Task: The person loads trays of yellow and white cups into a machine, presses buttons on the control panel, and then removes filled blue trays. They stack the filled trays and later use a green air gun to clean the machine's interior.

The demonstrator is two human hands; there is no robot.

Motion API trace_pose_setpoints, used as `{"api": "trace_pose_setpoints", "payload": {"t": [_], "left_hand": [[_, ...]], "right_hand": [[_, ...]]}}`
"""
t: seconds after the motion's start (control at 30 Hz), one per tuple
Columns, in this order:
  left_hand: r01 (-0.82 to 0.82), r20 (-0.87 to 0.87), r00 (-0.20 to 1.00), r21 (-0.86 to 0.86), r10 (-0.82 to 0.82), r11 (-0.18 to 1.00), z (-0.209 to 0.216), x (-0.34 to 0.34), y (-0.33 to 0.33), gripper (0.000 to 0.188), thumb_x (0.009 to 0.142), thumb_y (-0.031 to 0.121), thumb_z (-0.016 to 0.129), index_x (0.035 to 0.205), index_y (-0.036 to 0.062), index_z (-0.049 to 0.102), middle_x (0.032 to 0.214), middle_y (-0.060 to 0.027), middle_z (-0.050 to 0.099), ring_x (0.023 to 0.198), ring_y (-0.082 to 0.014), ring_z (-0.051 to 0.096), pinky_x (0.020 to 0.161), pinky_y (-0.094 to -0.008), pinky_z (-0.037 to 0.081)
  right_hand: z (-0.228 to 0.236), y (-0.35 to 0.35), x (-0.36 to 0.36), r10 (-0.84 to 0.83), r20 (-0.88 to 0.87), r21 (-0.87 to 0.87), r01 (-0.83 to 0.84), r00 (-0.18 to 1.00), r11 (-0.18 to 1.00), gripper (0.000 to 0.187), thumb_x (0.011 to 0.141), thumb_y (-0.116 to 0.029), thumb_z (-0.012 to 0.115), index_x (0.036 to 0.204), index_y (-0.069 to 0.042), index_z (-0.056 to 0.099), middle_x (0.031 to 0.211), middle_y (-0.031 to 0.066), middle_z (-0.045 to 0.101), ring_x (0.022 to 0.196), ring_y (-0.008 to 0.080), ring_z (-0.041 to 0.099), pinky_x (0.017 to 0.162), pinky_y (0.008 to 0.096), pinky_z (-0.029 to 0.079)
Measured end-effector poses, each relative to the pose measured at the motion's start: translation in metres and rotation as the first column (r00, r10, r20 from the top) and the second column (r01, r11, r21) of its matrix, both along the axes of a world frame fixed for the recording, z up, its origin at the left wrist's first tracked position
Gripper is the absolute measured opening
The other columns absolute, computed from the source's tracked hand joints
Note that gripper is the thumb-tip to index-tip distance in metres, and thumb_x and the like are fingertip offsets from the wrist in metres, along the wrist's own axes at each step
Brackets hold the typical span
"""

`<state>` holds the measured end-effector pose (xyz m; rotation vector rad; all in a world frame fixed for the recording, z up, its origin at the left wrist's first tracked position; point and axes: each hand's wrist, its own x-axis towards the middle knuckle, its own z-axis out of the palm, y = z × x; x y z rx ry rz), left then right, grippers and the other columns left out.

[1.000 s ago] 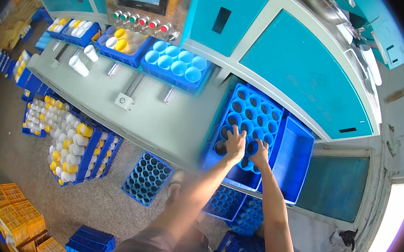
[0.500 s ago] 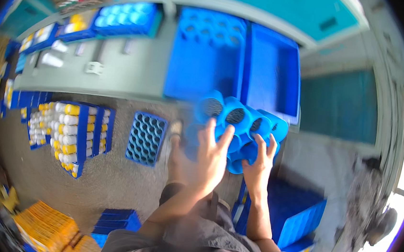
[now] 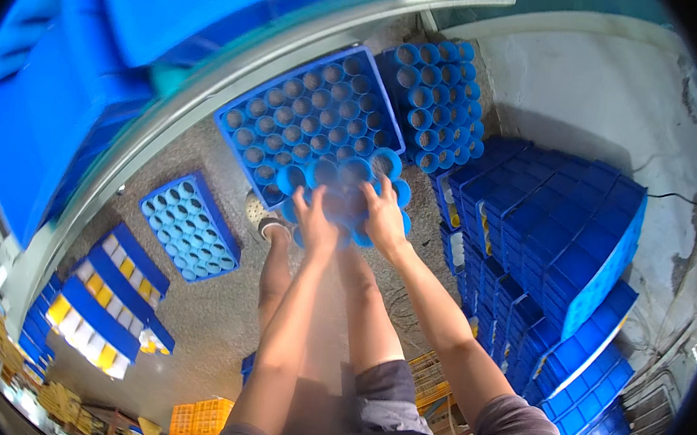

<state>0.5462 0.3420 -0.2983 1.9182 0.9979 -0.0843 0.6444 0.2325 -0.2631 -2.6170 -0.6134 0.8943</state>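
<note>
Both my hands grip a cluster of light-blue round cups (image 3: 354, 171), some of them smeared by motion. My left hand (image 3: 315, 223) is on the cluster's near left side, fingers bent over the cups. On the near right side, my right hand (image 3: 383, 219) has its fingers hooked at the cup rims. Beneath and beyond the cluster is a large blue crate (image 3: 382, 96) filled with rows of similar cups. The cluster overlaps the crate's near corner in view; whether it touches the crate, I cannot tell.
More blue cups (image 3: 438, 97) are stacked right of the crate. Tall stacks of blue crates (image 3: 543, 222) stand along the right. At left are a cup-filled crate (image 3: 219, 223), crates with white and yellow bottles (image 3: 105, 296), and the bench edge (image 3: 182, 124). Orange crates (image 3: 203, 416) lie behind.
My view has swung right and down, away from the bench top to the floor crates. The cup cluster, still in both hands, is now over the cup-filled crate's near corner.
</note>
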Motion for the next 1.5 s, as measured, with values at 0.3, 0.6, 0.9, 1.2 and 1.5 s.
{"api": "trace_pose_setpoints", "payload": {"t": [0.3,0.6,0.9,1.2,1.5], "left_hand": [[-0.041,-0.139,0.988,0.186,0.068,0.982,-0.190,0.034,0.055,0.080,0.060,-0.009,0.079,0.130,0.0167,0.049,0.142,-0.0232,0.029,0.129,-0.0467,0.039,0.102,-0.0499,0.042],[0.174,-0.251,0.951,-0.047,-0.180,0.984,-0.216,0.009,0.065,0.115,0.062,-0.003,0.086,0.153,0.0275,0.024,0.153,-0.0299,0.014,0.139,-0.0472,0.028,0.110,-0.0478,0.037],[0.406,-0.218,0.906,0.198,-0.363,0.892,-0.193,-0.033,0.059,0.094,0.075,0.000,0.076,0.152,0.0125,0.025,0.152,-0.0276,0.021,0.135,-0.0474,0.035,0.107,-0.0504,0.038],[0.384,-0.237,0.909,0.150,-0.344,0.911,-0.201,-0.077,0.067,0.054,0.087,0.020,0.067,0.132,-0.0005,0.047,0.126,-0.0239,0.051,0.120,-0.0420,0.047,0.101,-0.0493,0.040],[-0.125,-0.444,0.896,-0.230,0.011,0.965,-0.274,-0.017,0.063,0.036,0.089,0.014,0.063,0.121,-0.0025,0.060,0.113,-0.0227,0.067,0.092,-0.0328,0.070,0.080,-0.0411,0.054]], "right_hand": [[-0.213,0.055,0.040,0.154,0.026,0.051,-0.155,0.988,0.987,0.060,0.080,0.000,0.061,0.134,-0.023,0.050,0.146,0.0187,0.035,0.125,0.0398,0.048,0.087,0.0402,0.057],[-0.261,0.070,0.042,0.134,0.058,-0.110,-0.127,0.989,0.986,0.067,0.079,-0.001,0.062,0.141,-0.020,0.047,0.145,0.0185,0.036,0.116,0.0364,0.055,0.082,0.0398,0.058],[-0.262,0.033,-0.003,0.132,0.232,-0.018,-0.131,0.964,0.991,0.026,0.087,-0.013,0.056,0.113,-0.007,0.057,0.120,0.0132,0.057,0.111,0.0266,0.058,0.073,0.0402,0.056],[-0.263,-0.003,-0.042,-0.630,-0.134,-0.024,0.633,0.765,0.774,0.021,0.091,-0.021,0.057,0.104,-0.005,0.057,0.103,0.0206,0.064,0.096,0.0413,0.063,0.083,0.0491,0.051],[-0.260,0.001,-0.045,-0.612,-0.266,0.048,0.644,0.745,0.763,0.025,0.089,-0.019,0.062,0.108,-0.003,0.063,0.103,0.0202,0.069,0.096,0.0380,0.066,0.083,0.0452,0.052]]}}
